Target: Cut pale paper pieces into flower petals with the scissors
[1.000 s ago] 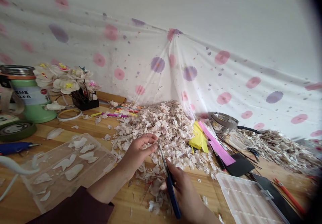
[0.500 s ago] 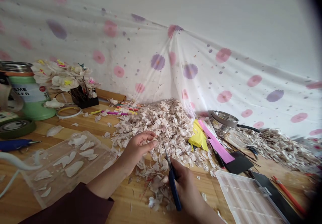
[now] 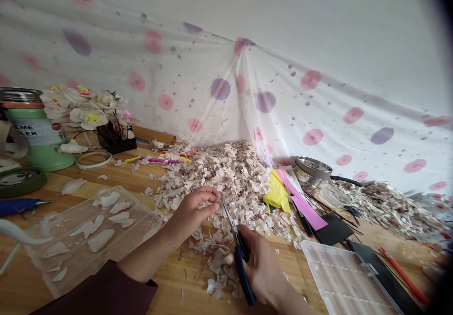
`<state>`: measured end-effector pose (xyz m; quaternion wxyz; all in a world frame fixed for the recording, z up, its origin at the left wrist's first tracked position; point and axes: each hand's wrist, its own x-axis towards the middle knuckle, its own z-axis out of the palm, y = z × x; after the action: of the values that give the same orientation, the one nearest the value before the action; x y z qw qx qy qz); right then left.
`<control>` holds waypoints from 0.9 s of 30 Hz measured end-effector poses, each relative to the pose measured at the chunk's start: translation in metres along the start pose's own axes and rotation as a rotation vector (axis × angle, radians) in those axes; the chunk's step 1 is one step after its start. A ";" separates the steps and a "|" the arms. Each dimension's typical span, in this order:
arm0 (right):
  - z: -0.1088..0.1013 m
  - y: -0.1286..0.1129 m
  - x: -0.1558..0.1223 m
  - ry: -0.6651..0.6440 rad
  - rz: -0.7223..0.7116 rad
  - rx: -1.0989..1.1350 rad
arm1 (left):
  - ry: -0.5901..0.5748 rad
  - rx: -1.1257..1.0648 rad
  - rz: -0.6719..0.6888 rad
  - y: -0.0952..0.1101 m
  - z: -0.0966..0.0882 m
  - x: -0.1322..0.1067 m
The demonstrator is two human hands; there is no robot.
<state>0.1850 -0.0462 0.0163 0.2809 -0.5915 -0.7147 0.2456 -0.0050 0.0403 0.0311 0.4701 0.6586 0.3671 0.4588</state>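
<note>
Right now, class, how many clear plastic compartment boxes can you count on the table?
2. One clear box lies left of the left hand, holding white petal pieces. The other box lies at the lower right, beyond the right hand with the scissors. The scrap heap may hide more.
</note>
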 end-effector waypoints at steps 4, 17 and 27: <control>-0.001 -0.003 0.000 -0.023 -0.008 -0.046 | -0.043 0.101 0.046 0.001 -0.002 0.001; -0.002 -0.007 0.002 -0.036 0.001 -0.041 | -0.062 0.195 0.108 -0.002 -0.005 0.005; 0.002 -0.003 0.002 -0.038 -0.005 -0.027 | -0.054 0.189 0.091 -0.002 -0.005 0.004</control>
<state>0.1818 -0.0448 0.0173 0.2598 -0.5886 -0.7248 0.2465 -0.0091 0.0460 0.0306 0.3943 0.7283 0.3654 0.4249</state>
